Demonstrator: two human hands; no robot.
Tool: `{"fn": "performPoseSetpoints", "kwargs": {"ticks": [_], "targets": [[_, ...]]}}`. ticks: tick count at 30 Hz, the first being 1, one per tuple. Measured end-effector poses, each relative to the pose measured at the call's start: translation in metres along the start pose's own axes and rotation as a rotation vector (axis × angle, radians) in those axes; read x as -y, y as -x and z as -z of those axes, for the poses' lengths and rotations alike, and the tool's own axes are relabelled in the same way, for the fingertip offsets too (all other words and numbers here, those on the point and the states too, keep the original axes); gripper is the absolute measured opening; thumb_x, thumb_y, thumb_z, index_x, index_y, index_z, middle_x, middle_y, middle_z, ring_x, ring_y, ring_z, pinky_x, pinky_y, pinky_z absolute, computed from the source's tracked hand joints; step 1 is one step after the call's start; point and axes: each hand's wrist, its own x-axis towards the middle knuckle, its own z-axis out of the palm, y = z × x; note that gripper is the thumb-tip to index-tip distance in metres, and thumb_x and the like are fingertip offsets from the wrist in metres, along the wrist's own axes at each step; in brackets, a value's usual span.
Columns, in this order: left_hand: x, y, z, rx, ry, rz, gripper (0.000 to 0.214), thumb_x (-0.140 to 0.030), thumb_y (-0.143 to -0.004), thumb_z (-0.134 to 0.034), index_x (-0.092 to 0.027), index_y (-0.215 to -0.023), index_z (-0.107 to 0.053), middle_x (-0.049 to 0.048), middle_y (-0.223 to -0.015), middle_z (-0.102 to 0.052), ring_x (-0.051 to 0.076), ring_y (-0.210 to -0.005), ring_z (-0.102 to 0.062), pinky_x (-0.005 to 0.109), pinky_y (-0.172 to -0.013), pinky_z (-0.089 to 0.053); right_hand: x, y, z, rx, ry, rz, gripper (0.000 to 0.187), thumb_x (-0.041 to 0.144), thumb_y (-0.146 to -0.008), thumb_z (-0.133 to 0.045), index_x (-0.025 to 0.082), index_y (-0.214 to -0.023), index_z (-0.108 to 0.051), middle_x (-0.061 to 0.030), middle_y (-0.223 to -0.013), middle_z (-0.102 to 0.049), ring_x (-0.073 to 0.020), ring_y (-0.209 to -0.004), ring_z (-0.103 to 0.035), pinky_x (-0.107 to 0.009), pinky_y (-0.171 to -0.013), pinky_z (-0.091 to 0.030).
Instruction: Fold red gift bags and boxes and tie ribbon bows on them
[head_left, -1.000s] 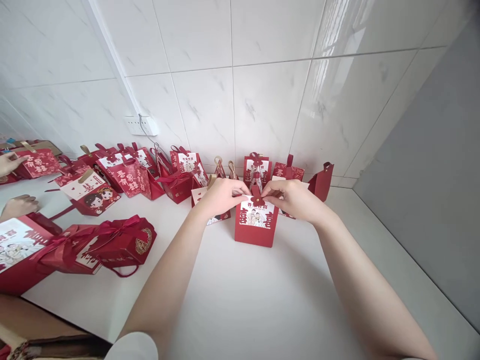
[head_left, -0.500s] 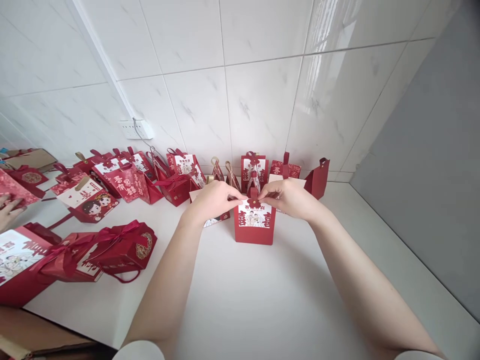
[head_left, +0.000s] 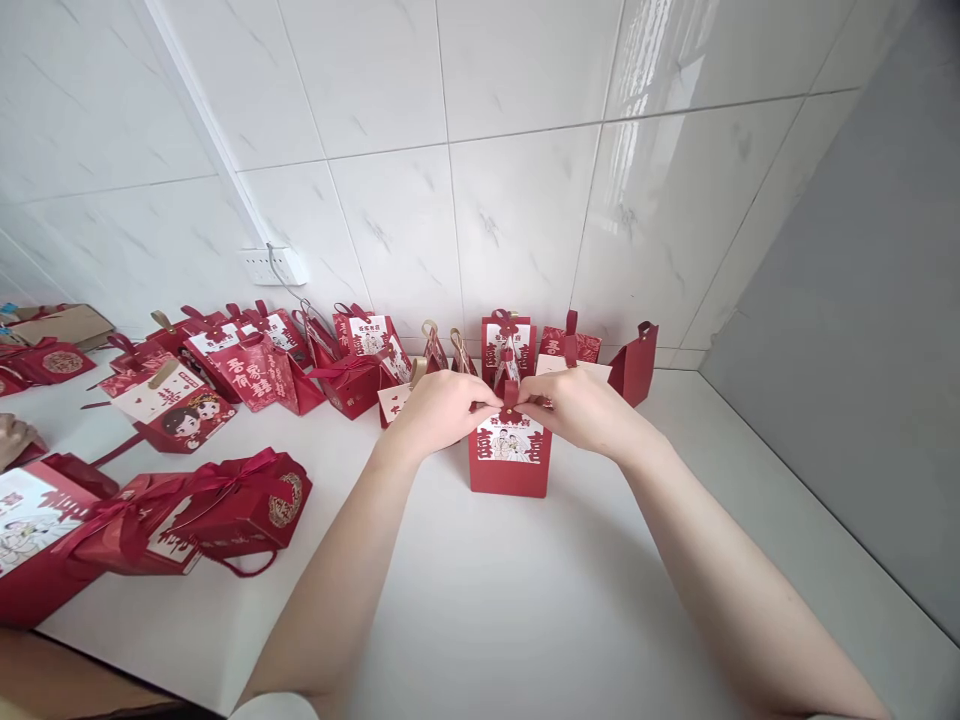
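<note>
On the bench (head_left: 540, 600), the left hand (head_left: 448, 408) and right hand (head_left: 581, 403) pinch the top of an upright red box (head_left: 510, 479), a ribbon-tied box (head_left: 244, 515) lying well left.

Front box (head_left: 509, 478): red, cartoon couple on white
Wall tiles (head_left: 525, 230): white, kinda marbled grey streaks
Table (head_left: 570, 600): plain white
Side panel (head_left: 847, 330): flat grey

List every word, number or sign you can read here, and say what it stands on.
"吾家有囍": leaning red box, large pale characters.
"囍": box with two cartoon faces.
"喜": held box, right of the printed couple; also the box behind it.
Held box's heading: partly hidden; line beneath too tiny.
Round gold emblem: too ornate.
Remaining print: too small, angled or cut off.
</note>
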Motion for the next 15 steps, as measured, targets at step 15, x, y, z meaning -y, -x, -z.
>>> {"fn": "performPoseSetpoints", "kwargs": {"ticks": [15], "targets": [[0.000,-0.002,-0.009,-0.001,0.325,0.221,0.031,-0.044,-0.074,-0.068,-0.023,-0.097,-0.068,0.0022,-0.101,-0.071,0.020,-0.094,-0.064,0.030,-0.081,-0.047,-0.013,0.007,0.013,0.145,-0.228,-0.087,0.018,0.033,-0.085,-0.055,0.025,-0.095,-0.068,-0.0016,-0.089,-0.069,-0.0171,-0.078,-0.061,-0.027,-0.060,-0.043]]}}
